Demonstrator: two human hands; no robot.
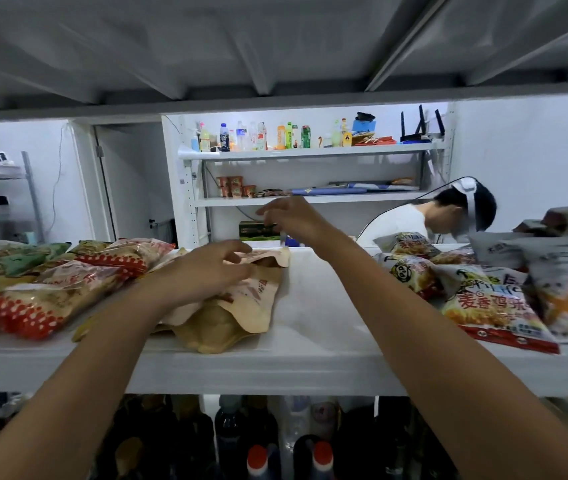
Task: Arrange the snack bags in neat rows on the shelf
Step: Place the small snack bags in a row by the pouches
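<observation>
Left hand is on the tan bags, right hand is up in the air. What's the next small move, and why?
Probably lower the right hand onto the tan bags and square them with the left hand. They lie askew and overlapping, one reaching the front edge of the shelf; the right hand looks empty, and bare shelf lies beside them.

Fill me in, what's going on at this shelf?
Someone is sorting snack bags on a white shelf. The left hand holds a tan bag by its top, beside the red-dotted bags piled at left. The right hand hovers over the shelf's far edge, holding nothing. Yellow bags lie jumbled at right; no neat rows yet.
</observation>
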